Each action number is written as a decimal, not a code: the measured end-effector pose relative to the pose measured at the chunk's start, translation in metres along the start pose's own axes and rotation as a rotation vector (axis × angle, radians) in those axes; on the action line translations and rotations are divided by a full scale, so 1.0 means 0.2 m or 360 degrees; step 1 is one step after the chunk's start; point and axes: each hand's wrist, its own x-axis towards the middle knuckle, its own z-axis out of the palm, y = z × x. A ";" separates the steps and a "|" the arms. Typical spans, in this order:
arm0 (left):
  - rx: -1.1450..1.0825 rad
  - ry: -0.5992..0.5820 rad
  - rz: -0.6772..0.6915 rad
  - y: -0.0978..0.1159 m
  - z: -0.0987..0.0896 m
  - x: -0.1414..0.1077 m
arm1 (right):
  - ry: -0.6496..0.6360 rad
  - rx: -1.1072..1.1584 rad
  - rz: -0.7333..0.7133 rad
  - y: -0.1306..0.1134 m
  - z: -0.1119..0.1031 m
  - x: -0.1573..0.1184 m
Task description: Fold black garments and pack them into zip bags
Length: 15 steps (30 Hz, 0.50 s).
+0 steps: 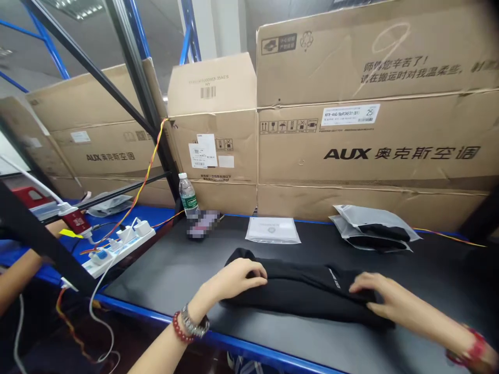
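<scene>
A black garment (304,293) lies folded into a long strip on the dark tabletop, with a small white print near its right part. My left hand (244,276) rests on its left end, fingers curled and thumb bent toward them, gripping the cloth. At the right end, my right hand (376,293) has its fingers and thumb closed around a fold of the same cloth. Part of the garment's left end is hidden behind my left hand. Whether it is a top or trousers I cannot tell.
Behind stand large cardboard boxes (374,140). Along the back lie a flat white packet (272,230), frosted bags (374,228) with black cloth inside, a water bottle (188,196) and a blurred phone (202,223). Left are a power strip (120,249), cables and another person's arm (23,275).
</scene>
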 end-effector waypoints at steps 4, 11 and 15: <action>0.0060 0.0584 -0.0286 -0.14 -0.01 -0.10 | 0.0210 0.0145 0.0125 0.02 -0.01 -0.14; 0.0219 0.0260 -0.0353 -0.20 -0.04 -0.06 | 0.0579 0.0021 0.0160 -0.38 -0.01 0.03; 0.0327 0.0265 -0.0242 -0.06 0.02 -0.13 | 0.0372 0.0120 0.0028 -0.75 0.11 0.12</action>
